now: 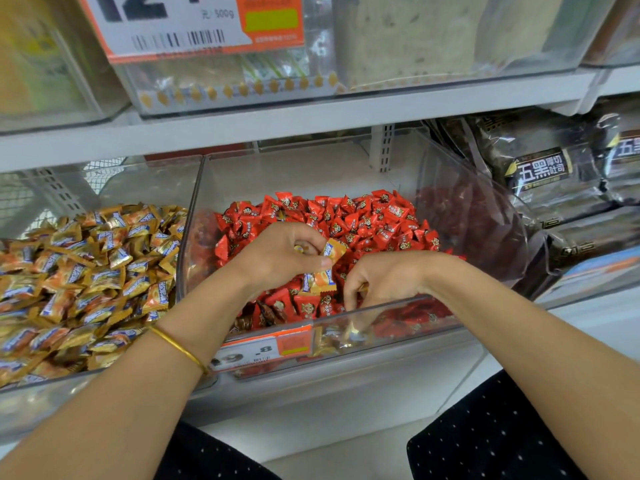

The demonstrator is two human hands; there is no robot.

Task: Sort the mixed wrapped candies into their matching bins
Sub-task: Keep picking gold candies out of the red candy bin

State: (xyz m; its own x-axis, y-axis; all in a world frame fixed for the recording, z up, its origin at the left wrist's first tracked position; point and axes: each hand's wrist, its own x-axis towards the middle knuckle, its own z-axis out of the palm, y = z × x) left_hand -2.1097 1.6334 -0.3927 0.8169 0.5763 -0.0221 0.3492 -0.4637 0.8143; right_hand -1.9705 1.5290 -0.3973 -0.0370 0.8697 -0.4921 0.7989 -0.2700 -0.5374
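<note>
A clear bin (pixel 433 308) in the middle holds a heap of red wrapped candies (pixel 349 216). To its left another clear bin (pixel 52 386) is full of gold-orange wrapped candies (pixel 86 271). My left hand (pixel 280 254) hovers over the red heap, closed on gold-orange candies; one gold-orange candy (pixel 333 250) sticks out at the fingertips. Another gold-orange candy (pixel 320 280) lies on the red heap just below that hand. My right hand (pixel 381 278) reaches down into the front of the red bin, fingers curled among the candies; what they pinch is hidden.
A price label (pixel 263 351) hangs on the red bin's front. Dark packaged bread bags (pixel 554 168) fill the shelf to the right. The upper shelf (pixel 311 116) carries more clear bins and a large price tag (pixel 180 26). My knees in dark dotted fabric (pixel 491 431) sit below.
</note>
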